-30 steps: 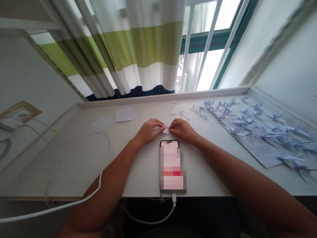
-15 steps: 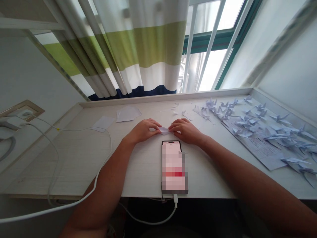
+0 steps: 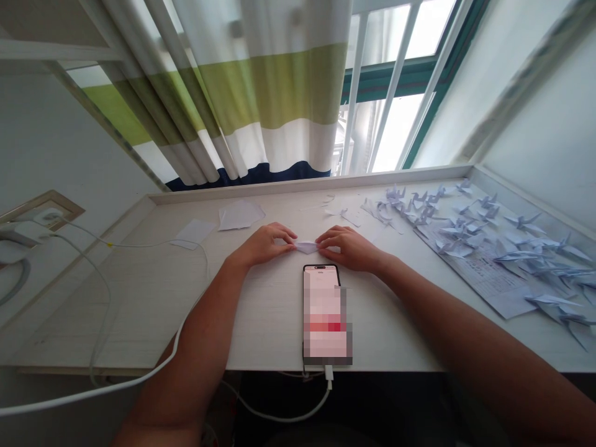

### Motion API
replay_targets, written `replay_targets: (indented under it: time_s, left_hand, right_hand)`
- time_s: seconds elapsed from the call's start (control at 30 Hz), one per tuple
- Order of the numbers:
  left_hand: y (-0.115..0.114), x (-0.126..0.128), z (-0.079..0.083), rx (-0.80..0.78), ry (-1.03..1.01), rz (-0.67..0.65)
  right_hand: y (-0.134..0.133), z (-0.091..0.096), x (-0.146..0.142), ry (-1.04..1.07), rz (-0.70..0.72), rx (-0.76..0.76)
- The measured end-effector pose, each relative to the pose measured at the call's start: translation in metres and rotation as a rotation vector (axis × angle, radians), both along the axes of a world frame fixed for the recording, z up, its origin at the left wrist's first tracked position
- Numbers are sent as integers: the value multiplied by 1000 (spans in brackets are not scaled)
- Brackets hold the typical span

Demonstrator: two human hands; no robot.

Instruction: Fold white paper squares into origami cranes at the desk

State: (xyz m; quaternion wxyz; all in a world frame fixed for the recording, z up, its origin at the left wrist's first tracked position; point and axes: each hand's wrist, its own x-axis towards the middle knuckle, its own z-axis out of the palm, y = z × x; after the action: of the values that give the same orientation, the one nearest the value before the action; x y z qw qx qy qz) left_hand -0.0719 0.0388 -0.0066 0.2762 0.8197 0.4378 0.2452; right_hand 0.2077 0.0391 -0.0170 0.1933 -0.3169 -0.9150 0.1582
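Observation:
A small folded piece of white paper (image 3: 307,248) lies between my hands, just above the phone on the desk. My left hand (image 3: 270,243) pinches its left end between thumb and fingers. At the other end, the fingertips of my right hand (image 3: 343,246) close on the paper, with the thumb below and the fingers above. Part of each paper end is hidden by the fingers. A phone (image 3: 322,304) with a pinkish, partly blurred screen lies close below the paper, a white charging cable (image 3: 328,375) plugged into its lower end.
Several folded paper cranes (image 3: 459,239) cover the desk's right side, some on a printed sheet (image 3: 500,288). Paper scraps (image 3: 343,215) lie behind my right hand. A stack of white paper (image 3: 239,215) and a single sheet (image 3: 193,233) sit left. A white cable (image 3: 184,326) crosses my left forearm.
My left hand has shifted slightly left, so more of the folded paper shows between my hands. My right hand stays almost where it was.

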Motion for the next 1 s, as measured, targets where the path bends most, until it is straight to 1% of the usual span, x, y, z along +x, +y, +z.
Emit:
replay_targets:
  time_s: [0.17, 0.3, 0.47, 0.57, 0.73, 0.9, 1.0]
  left_hand:
    - [1, 5, -5, -17, -21, 13]
    - [-1, 8, -6, -27, -6, 19]
    - [-2, 9, -7, -39, 13, 112]
    - [0, 8, -9, -29, 15, 102]
    - [2, 9, -12, 3, -18, 47]
    - [1, 10, -10, 24, 7, 37]
    - [1, 10, -10, 28, 7, 32]
  right_hand:
    - [3, -5, -7, 72, -63, 2]
    - [5, -11, -11, 131, -116, -29]
    - [4, -12, -12, 155, -228, -57]
    - [2, -10, -12, 132, -211, -45]
    - [0, -8, -15, 85, -264, -8]
    - [5, -13, -16, 94, -172, 52]
    - [8, -18, -16, 119, -163, 22]
